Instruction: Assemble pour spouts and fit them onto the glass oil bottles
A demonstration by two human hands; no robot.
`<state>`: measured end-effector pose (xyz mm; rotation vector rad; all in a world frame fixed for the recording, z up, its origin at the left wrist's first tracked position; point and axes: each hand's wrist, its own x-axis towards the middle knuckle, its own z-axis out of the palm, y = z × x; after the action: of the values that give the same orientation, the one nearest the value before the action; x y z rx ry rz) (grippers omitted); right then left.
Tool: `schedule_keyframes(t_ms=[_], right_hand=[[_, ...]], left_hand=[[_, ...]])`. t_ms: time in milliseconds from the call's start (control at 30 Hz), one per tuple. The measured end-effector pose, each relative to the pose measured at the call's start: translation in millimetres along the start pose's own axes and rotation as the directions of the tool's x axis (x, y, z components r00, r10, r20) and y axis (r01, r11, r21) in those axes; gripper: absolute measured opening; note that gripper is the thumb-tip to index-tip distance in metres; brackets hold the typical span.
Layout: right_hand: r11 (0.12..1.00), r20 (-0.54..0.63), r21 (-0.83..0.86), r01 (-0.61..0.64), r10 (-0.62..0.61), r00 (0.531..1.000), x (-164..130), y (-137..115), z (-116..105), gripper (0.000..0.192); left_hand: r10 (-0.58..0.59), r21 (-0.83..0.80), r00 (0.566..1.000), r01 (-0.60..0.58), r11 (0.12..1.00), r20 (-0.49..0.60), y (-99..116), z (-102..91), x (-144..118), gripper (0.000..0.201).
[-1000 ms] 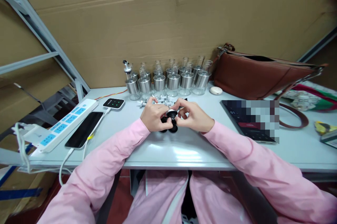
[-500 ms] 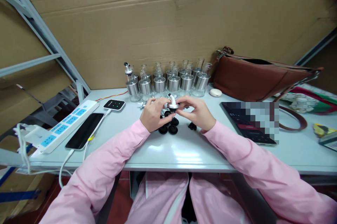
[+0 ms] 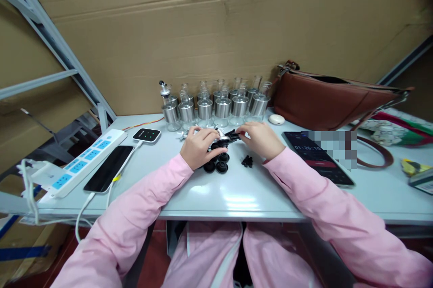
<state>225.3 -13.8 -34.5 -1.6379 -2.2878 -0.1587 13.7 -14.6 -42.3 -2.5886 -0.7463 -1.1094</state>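
Observation:
My left hand is closed on a bottle pourer, with a silver spout, a wide collar and a black underside. It is tilted above several black round stoppers lying on the table. My right hand holds nothing that I can see. Its thumb and forefinger are curved and a little apart, with the tips at the right end of a pile of thin black tubes. Small black caps lie in a heap below that hand. Behind the left hand, silver spout pieces are partly hidden.
Glass bottles with steel bands stand in rows at the back; the front left one carries a pourer. A power strip, a phone and a small black device lie left. A brown bag and a tablet are right.
My right hand has let go of the pourer and moved right to the black tubes. The left hand keeps the pourer, which has tilted and dropped slightly.

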Motion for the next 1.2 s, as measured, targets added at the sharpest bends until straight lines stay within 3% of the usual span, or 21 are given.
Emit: schedule_keyframes(t_ms=[167,333,533,1033,1200], right_hand=[[0.997,0.083,-0.079,-0.005,0.012,0.996,1.3,6.9,9.5,0.027],[0.998,0.133,-0.064,0.012,-0.004,0.991,1.6,8.7,14.6,0.027],[0.997,0.147,-0.075,-0.023,0.034,0.989,1.1,5.4,12.3,0.018],[0.993,0.156,-0.117,-0.026,0.044,0.987,-1.3,3.0,12.7,0.019],[0.991,0.129,-0.037,-0.127,0.130,0.983,-1.4,-0.2,9.9,0.008]], left_hand=[[0.002,0.016,0.996,-0.003,1.000,0.085,-0.1,0.2,0.0,0.030],[0.003,0.024,0.995,-0.005,1.000,0.102,-0.5,-0.3,0.1,0.029],[0.029,0.022,0.998,-0.030,0.999,0.059,0.2,-0.7,0.4,0.028],[0.066,0.039,0.997,-0.068,0.997,0.037,-0.9,0.7,-1.1,0.027],[0.069,0.053,0.997,-0.071,0.996,0.033,-1.2,2.0,-1.5,0.029]])
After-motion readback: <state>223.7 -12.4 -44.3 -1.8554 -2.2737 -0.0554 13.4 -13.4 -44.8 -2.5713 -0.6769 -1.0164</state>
